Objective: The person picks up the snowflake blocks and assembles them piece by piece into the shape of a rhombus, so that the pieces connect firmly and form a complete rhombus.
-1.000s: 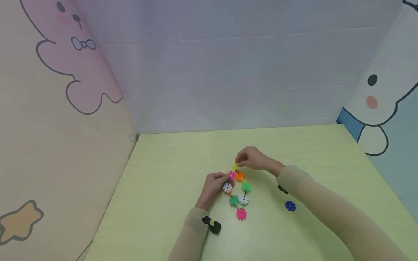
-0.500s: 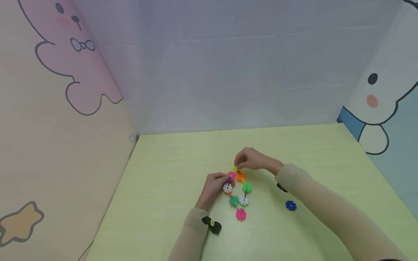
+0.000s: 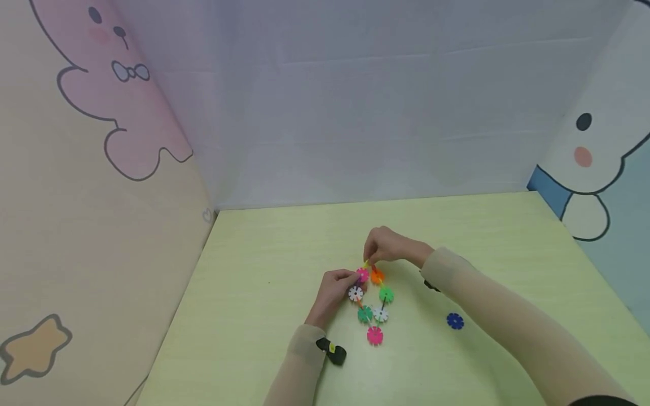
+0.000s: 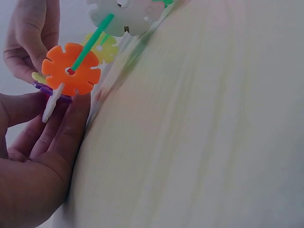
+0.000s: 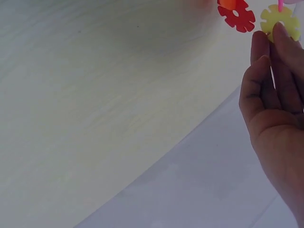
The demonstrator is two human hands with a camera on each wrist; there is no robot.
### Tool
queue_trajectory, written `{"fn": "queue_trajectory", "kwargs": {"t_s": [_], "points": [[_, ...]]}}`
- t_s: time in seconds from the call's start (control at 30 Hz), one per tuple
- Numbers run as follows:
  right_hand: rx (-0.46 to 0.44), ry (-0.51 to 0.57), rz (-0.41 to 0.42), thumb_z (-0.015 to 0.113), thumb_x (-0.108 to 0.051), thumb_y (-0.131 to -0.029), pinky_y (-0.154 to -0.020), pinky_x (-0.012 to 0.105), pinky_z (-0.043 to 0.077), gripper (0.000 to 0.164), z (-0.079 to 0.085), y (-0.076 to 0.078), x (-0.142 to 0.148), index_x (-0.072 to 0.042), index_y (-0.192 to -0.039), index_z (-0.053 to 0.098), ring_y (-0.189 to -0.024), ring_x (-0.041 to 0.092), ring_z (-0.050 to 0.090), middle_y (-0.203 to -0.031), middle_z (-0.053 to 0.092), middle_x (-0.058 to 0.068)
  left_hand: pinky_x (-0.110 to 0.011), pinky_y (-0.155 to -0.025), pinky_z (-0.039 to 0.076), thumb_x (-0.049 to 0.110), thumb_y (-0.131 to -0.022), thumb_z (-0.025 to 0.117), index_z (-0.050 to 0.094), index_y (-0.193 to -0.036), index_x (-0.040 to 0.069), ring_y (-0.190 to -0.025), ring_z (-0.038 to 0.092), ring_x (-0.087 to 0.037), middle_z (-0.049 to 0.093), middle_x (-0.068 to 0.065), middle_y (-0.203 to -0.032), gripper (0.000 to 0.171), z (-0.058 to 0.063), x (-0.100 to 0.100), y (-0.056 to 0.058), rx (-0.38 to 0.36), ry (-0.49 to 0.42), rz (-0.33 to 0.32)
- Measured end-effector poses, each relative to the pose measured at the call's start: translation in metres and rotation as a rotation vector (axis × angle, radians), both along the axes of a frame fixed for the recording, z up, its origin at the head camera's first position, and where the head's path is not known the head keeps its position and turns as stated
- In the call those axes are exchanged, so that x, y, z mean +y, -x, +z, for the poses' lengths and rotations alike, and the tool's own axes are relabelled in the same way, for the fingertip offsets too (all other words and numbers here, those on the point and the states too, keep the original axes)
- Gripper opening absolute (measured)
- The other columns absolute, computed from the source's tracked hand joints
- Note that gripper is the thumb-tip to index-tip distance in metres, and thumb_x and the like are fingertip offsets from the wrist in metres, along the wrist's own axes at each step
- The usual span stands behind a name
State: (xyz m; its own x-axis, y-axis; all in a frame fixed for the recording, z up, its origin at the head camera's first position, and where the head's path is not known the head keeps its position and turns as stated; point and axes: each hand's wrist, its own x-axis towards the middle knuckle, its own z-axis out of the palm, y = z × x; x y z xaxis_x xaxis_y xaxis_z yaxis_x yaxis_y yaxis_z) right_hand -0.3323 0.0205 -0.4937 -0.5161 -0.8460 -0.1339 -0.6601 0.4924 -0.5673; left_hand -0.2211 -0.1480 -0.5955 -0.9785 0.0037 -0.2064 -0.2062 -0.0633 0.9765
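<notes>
A loop of notched plastic snowflake discs lies between the two hands in the head view, with a pink disc (image 3: 375, 336) at its near end. My left hand (image 3: 332, 290) pinches the loop's far left part by another pink disc (image 3: 363, 274). In the left wrist view a purple disc (image 4: 53, 92) shows at those fingertips, beside an orange disc (image 4: 73, 70). Thumb and fingers of my right hand (image 3: 391, 247) pinch a yellow disc (image 5: 281, 21), close to the left fingertips. A red disc (image 5: 237, 16) hangs beside it in the right wrist view.
A dark blue disc (image 3: 455, 321) lies alone on the pale yellow-green table (image 3: 264, 338), right of the loop and near the right forearm. A grey-white curtain (image 3: 325, 113) stands behind the table's far edge. Printed cartoon panels flank both sides.
My right hand has come slightly down and left, bringing the yellow disc closer to the pink disc in my left hand. Both hands keep their pinch. The view has shifted a little.
</notes>
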Motion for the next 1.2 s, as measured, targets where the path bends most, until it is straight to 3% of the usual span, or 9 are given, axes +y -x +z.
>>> {"fn": "queue_trajectory", "kwargs": {"t_s": [0.23, 0.5, 0.7, 0.93, 1.0, 1.2], "points": [[-0.032, -0.061, 0.035, 0.079, -0.004, -0.078, -0.058, 0.024, 0.050, 0.007, 0.002, 0.003, -0.004, -0.010, -0.075, 0.077, -0.062, 0.008, 0.060, -0.069, 0.067, -0.007, -0.028, -0.075, 0.049, 0.026, -0.088, 0.070, 0.076, -0.089, 0.006, -0.076, 0.063, -0.017, 0.070, -0.008, -0.080, 0.021, 0.001, 0.001, -0.002, -0.002, 0.044, -0.015], [-0.056, 0.016, 0.036, 0.078, -0.002, -0.078, -0.055, 0.025, 0.050, 0.006, 0.000, 0.003, -0.001, -0.008, -0.076, 0.076, -0.062, 0.016, 0.064, -0.068, 0.068, -0.005, -0.026, -0.068, 0.050, 0.026, -0.086, 0.072, 0.076, -0.086, 0.006, -0.071, 0.062, -0.014, 0.070, -0.007, -0.078, 0.020, 0.001, 0.003, -0.002, 0.020, 0.048, 0.036], [-0.061, 0.043, 0.024, 0.078, -0.002, -0.077, -0.058, 0.024, 0.051, 0.008, -0.003, 0.002, 0.000, -0.009, -0.075, 0.076, -0.062, 0.012, 0.064, -0.069, 0.068, -0.004, -0.028, -0.068, 0.052, 0.021, -0.087, 0.072, 0.076, -0.087, 0.004, -0.070, 0.067, -0.018, 0.070, -0.010, -0.076, 0.018, 0.001, 0.003, -0.003, 0.016, 0.005, 0.049], [-0.074, 0.106, 0.004, 0.078, -0.001, -0.077, -0.059, 0.025, 0.052, 0.007, -0.009, -0.002, 0.003, -0.007, -0.074, 0.075, -0.064, 0.017, 0.065, -0.070, 0.068, -0.003, -0.028, -0.067, 0.052, 0.008, -0.090, 0.066, 0.072, -0.092, -0.008, -0.072, 0.066, -0.022, 0.069, -0.018, -0.081, 0.017, 0.038, 0.006, -0.021, 0.048, 0.017, 0.077], [-0.060, 0.115, 0.004, 0.078, -0.002, -0.077, -0.060, 0.025, 0.052, 0.007, -0.010, -0.002, 0.003, -0.008, -0.074, 0.075, -0.063, 0.014, 0.064, -0.070, 0.068, -0.005, -0.027, -0.067, 0.052, 0.008, -0.090, 0.066, 0.072, -0.092, -0.008, -0.072, 0.066, -0.020, 0.070, -0.016, -0.082, 0.017, 0.040, 0.006, -0.022, 0.051, 0.028, 0.089], [0.006, 0.121, -0.011, 0.078, -0.005, -0.079, -0.059, 0.024, 0.051, 0.007, -0.011, -0.008, 0.004, -0.011, -0.076, 0.075, -0.061, 0.009, 0.061, -0.071, 0.068, -0.006, -0.027, -0.066, 0.053, 0.010, -0.090, 0.066, 0.072, -0.091, -0.007, -0.071, 0.066, -0.020, 0.070, -0.016, -0.080, 0.018, 0.029, 0.004, -0.016, 0.031, 0.029, 0.099]]}}
